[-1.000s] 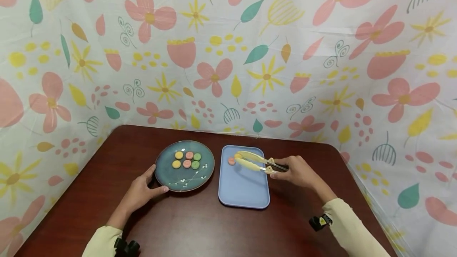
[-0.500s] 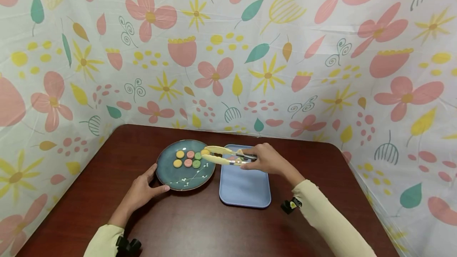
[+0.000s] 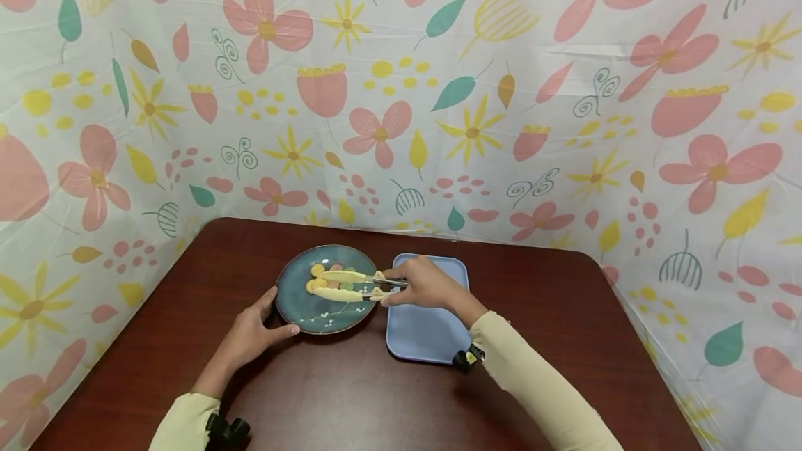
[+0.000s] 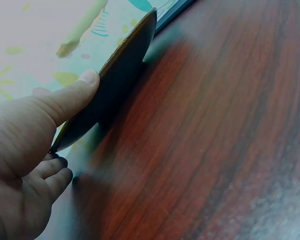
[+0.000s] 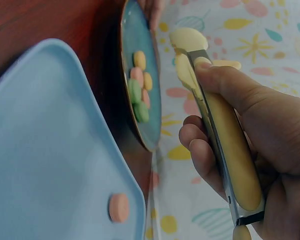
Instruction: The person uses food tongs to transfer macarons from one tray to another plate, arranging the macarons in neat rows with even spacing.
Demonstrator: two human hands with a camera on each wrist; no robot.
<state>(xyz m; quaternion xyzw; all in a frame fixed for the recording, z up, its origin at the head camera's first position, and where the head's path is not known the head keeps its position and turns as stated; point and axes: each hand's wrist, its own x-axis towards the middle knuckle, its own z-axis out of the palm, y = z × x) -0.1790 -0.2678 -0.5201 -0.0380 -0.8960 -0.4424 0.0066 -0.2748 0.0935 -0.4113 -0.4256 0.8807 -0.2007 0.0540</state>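
Observation:
My right hand grips a pair of tongs with pale yellow heads, held over a teal plate. Their tips are among the yellow macarons at the left of the group; whether one is between the tips cannot be told. Pink and green macarons are on the plate too, partly covered by the tongs in the head view. My left hand rests on the plate's left rim, thumb and fingers spread and touching it. One pink macaron lies on the blue tray.
Right of the plate, the blue tray sits on the dark brown wooden table, partly under my right hand and arm. A flower-patterned cloth hangs behind the table and at its sides.
My right hand has carried the tongs leftward from the tray to the plate, with a yellow macaron seen at their tips earlier. My left hand has stayed on the plate's rim.

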